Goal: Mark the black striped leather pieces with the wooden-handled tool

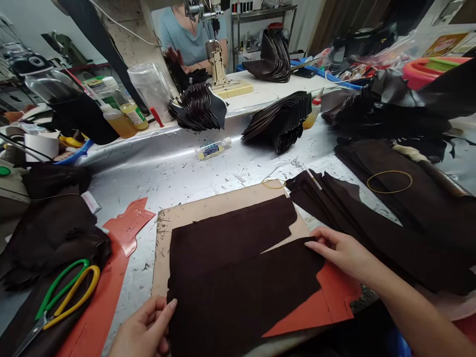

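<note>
My left hand [143,329] pinches the left edge of a dark brown cut piece of thin material [245,292], either fabric or leather. Its upper right corner is between the thumb and fingers of my right hand [344,253]. Under that piece, an orange-red pattern template [312,307] sticks out at the lower right. A second dark brown piece [234,223] lies flat just beyond, partly covered by the held one. Both rest over a beige board [161,253] on the silver-coloured tabletop [141,277].
Scissors with green and yellow handles [61,302] lie left on dark material, beside more orange-red templates [128,223]. Dark cut pieces [334,198] spread right, under a white pen [312,178]. Beyond are a small bottle [212,148], stacked dark pieces [278,119] and a sewing machine [219,69]. A person sits opposite.
</note>
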Motion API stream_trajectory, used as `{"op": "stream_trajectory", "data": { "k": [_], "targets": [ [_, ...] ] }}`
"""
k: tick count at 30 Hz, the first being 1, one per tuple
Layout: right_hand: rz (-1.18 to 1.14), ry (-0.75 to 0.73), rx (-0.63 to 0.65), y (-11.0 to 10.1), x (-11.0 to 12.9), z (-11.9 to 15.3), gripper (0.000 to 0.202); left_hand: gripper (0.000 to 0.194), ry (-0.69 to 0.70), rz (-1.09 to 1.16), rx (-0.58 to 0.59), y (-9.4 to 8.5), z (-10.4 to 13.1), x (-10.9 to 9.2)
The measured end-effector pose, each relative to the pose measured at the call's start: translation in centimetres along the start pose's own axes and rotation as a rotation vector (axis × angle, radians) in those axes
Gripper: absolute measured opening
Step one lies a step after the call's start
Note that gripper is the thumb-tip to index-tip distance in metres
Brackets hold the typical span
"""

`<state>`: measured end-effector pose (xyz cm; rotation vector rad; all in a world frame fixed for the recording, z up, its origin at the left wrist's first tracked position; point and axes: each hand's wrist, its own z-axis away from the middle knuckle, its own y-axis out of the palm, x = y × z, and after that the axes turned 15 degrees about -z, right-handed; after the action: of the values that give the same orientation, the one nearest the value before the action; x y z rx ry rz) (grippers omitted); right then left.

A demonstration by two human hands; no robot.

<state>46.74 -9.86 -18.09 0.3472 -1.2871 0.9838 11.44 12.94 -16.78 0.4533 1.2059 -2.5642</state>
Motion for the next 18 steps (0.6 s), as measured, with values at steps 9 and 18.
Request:
{"op": "stream_trajectory", "data": {
  "k": [9,18],
  "targets": [
    [0.053,-0.036,-0.033,0.0,-1.0,0.3,0.031,0.051,0.016,-0.035,-0.019,-0.2,0.6,-1.1],
    [0.105,-0.09,-0.028,0.3,-0.9,0.5,0.028,0.043,0.068,-0.021,-0.075,0.1,1.8,-1.9]
  ]
}}
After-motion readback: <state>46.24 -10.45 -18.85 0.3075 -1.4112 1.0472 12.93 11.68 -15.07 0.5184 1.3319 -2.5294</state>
